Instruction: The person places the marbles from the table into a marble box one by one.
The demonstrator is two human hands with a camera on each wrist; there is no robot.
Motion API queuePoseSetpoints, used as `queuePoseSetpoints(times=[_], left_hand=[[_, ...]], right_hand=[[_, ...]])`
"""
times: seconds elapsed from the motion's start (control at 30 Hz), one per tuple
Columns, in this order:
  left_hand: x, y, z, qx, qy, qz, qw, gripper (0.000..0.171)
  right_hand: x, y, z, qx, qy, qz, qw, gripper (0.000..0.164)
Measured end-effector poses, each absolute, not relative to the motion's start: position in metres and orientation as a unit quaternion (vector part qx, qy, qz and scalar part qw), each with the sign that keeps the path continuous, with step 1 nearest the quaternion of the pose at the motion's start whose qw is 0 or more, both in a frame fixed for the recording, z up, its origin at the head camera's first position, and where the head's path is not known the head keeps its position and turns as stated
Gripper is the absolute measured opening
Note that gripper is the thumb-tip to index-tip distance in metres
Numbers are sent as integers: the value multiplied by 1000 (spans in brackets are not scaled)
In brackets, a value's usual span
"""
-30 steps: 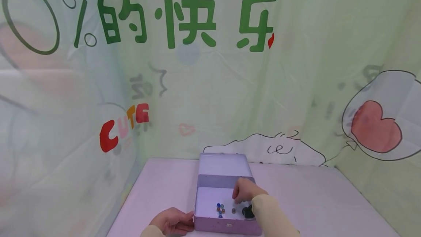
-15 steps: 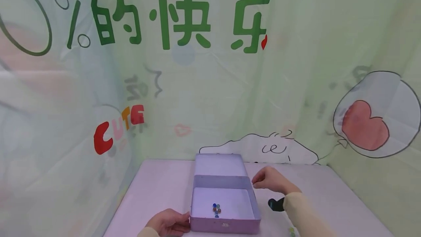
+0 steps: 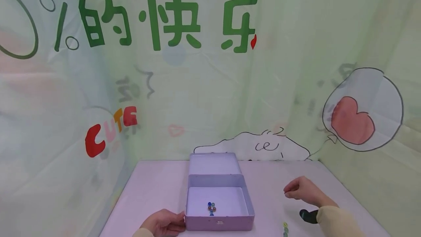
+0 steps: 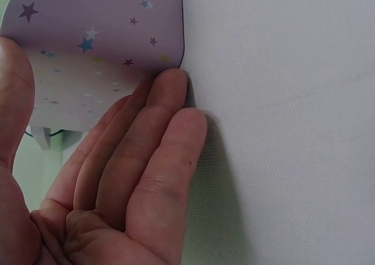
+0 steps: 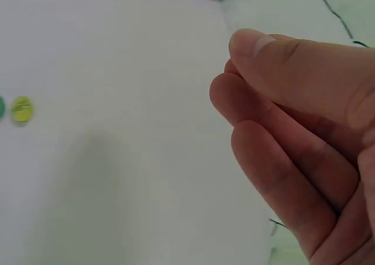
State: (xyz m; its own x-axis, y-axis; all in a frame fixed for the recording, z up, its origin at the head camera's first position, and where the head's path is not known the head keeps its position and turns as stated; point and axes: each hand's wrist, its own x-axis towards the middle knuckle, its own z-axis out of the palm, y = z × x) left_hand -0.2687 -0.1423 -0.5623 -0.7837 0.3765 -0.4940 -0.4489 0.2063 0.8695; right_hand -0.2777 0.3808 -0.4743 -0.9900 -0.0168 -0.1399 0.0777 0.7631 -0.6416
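Note:
A lilac tin box (image 3: 219, 223) stands on the table with its lid laid back. Inside lies a cluster of several glass marbles (image 3: 211, 209). My left hand (image 3: 164, 222) rests its nearly straight fingers against the box's front left corner; up close the tin (image 4: 105, 24) is star-printed. My right hand (image 3: 306, 191) hovers over the table right of the box. In the right wrist view its thumb and forefinger are pressed together, the other fingers (image 5: 281, 171) curled; they appear to pinch a small marble, hidden behind the thumb.
A short row of marbles lies on the table at the front right, a yellow one (image 3: 285, 225) and a green one (image 3: 285, 231). A dark camera (image 3: 308, 215) sits on the right wrist. Printed cloth (image 3: 213, 112) hangs around the lilac table (image 3: 158, 182).
A lone marble beneath my right hand is gone from the box. That hand has left the box and moved right above the table. My left hand stays at the box corner.

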Motion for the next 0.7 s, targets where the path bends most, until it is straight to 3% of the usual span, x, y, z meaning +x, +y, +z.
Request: queuePoseSetpoints(times=[0.3,0.7], left_hand=[[-270,-143,-564,-35,701,628,334,42],[-268,-141,-559,-49,717,612,331,41]], right_hand=[[-260,376,-541,79,923,-358,119,14],[-254,379,-558,65,933,-333,117,12]])
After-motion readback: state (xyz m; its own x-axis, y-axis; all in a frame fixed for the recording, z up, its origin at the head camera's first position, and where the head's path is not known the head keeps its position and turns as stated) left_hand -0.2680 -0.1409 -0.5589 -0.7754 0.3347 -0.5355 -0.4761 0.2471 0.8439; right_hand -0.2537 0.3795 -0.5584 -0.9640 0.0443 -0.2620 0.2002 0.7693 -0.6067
